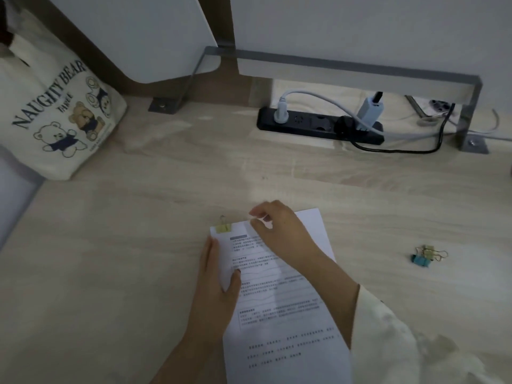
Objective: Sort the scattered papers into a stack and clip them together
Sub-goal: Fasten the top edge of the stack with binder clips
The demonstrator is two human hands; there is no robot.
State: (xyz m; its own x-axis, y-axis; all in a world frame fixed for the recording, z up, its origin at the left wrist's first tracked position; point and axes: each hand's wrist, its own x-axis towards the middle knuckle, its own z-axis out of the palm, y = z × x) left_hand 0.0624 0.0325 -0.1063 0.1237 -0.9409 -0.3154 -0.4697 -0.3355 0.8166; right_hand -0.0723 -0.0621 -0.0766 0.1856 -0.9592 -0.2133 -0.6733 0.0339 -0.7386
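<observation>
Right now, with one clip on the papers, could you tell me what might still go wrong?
The yellow clip sits only at the top-left corner of the paper stack, so the sheets could fan out when lifted. The left hand presses just the left edge; a nudge from the right hand at the top edge might skew the sheets. The spare clips lie loose to the right, where the sleeve could sweep them away.
</observation>
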